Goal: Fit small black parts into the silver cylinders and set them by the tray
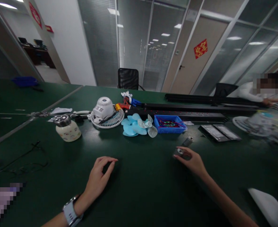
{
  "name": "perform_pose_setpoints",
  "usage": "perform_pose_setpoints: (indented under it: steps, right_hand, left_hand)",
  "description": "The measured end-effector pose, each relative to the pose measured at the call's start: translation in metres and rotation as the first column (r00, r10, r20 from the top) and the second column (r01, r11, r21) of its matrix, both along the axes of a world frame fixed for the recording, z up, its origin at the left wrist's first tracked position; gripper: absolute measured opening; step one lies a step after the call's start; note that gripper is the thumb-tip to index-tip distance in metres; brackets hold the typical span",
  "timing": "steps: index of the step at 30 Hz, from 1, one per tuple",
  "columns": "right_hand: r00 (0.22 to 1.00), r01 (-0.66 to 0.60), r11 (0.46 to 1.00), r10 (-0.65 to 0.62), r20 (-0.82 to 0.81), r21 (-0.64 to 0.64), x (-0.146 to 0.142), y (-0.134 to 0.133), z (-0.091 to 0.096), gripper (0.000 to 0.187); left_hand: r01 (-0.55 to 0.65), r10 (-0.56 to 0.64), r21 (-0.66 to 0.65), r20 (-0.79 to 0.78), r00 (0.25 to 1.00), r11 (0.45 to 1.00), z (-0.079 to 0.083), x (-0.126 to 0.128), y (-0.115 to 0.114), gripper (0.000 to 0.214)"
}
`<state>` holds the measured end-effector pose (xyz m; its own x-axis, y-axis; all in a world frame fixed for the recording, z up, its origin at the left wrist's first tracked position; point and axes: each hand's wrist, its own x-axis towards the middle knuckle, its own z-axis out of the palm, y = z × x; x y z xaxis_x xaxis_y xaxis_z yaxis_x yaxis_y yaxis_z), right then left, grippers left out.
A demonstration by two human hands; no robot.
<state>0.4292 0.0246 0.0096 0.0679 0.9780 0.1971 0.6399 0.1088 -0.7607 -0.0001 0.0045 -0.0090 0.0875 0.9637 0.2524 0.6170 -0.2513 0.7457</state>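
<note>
My right hand (192, 160) grips a small motor (179, 152), a grey metal cylinder with a light end, between thumb and fingers just over the green table (143, 183). Right behind it a second small metal cylinder (188, 141) lies on the table. On the other side, my left hand (98, 176), with a watch (72, 212) on its wrist, rests on the tabletop. Its thumb and index fingertips meet in a pinch, and nothing shows between them. Beyond the hands are light-blue fan blades (134, 124) and a blue tray (170, 130) of wires and circuit boards.
A white fan head (104, 110) on its grille and a cream jar (68, 130) stand at the left. Glasses (25, 160) lie nearer. Long black rails (176, 113) run along the back. Flat metal-framed pieces (219, 132) lie right. A person (249, 91) sits far right.
</note>
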Motion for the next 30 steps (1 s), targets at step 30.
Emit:
perform_pose_setpoints:
  steps: [30]
  right_hand:
    - [0.817, -0.573, 0.819, 0.574, -0.050, 0.041, -0.179, -0.012, -0.008, 0.032]
  left_hand:
    - [0.202, -0.228, 0.413, 0.016, 0.973, 0.888, 0.026, 0.013, -0.003, 0.013]
